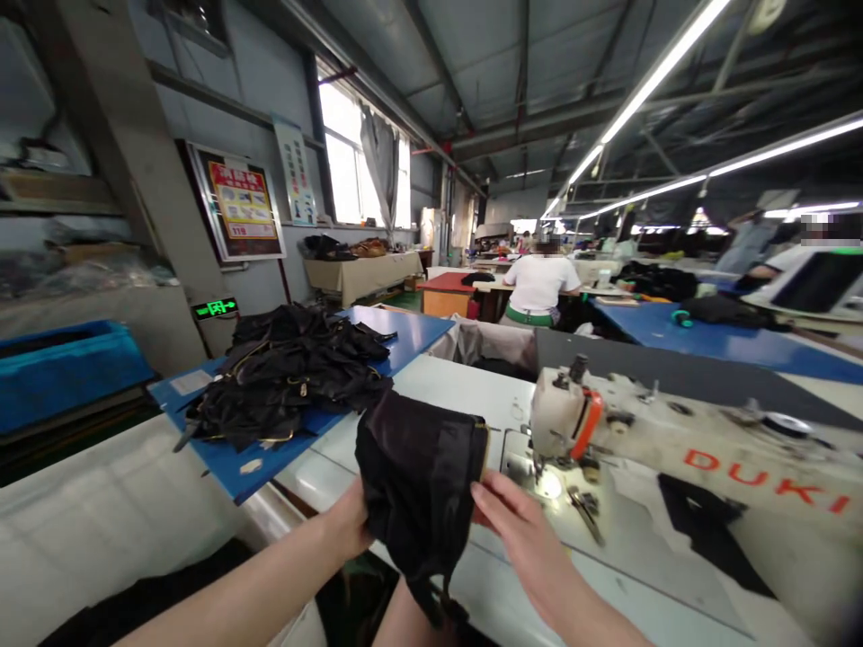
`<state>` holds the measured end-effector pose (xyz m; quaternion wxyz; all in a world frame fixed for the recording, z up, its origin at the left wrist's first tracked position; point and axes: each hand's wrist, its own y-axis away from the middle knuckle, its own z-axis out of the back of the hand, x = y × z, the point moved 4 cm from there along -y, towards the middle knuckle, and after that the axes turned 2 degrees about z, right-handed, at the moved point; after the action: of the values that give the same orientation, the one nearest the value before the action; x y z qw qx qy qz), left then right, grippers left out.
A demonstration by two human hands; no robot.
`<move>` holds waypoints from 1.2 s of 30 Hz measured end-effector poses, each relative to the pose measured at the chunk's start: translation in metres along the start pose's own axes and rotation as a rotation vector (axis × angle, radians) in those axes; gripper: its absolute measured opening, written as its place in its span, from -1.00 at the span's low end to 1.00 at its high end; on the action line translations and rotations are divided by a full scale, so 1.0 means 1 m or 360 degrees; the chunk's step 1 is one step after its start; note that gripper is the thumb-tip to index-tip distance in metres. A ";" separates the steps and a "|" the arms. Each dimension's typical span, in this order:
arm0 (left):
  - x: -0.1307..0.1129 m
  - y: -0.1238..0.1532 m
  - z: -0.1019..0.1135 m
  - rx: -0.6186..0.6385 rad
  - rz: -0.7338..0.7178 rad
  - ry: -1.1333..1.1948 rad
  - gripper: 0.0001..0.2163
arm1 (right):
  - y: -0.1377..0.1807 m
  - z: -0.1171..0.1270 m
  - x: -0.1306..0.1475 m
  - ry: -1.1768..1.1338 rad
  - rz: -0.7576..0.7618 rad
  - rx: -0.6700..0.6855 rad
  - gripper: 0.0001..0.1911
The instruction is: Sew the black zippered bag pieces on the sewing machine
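A black fabric piece [424, 467] with a yellowish zipper along its right edge is held up between my two hands, over the front of the white sewing table [465, 382]. My left hand [351, 521] grips its left side, the fingers mostly hidden behind the cloth. At the zipper edge my right hand [509, 508] pinches the fabric between thumb and fingers. Just right of the cloth stands a sewing machine [647, 427], its lamp lit over the needle plate. A pair of small metal snips [585, 514] lies by the needle.
A heap of black zippered pieces [297, 368] lies on a blue board [233, 472] at the left. A white bin [135, 503] stands at lower left, with a blue crate [74, 373] beyond it. Farther off, a person in a white shirt [541, 286] sits at another table.
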<state>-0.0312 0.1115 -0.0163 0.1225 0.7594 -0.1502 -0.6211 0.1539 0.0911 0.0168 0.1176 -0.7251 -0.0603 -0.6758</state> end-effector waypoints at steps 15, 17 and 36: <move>0.063 0.040 0.018 0.0074 0.0409 0.0191 -0.70 | -0.014 0.022 -0.017 -0.0459 -0.0354 -0.0058 -0.79; 0.058 0.041 0.033 -0.0122 0.0198 -0.0011 -0.74 | -0.015 0.023 -0.016 -0.0503 -0.0433 -0.0079 -0.78; 0.062 0.008 -0.009 -0.0079 -0.0384 -0.0190 -0.74 | -0.005 0.031 -0.029 -0.0506 -0.0512 -0.0061 -0.68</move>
<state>-0.0118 0.0805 -0.0679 0.0563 0.7304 -0.0493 -0.6790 0.1799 0.1058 -0.0132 -0.0164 -0.8057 -0.1800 -0.5641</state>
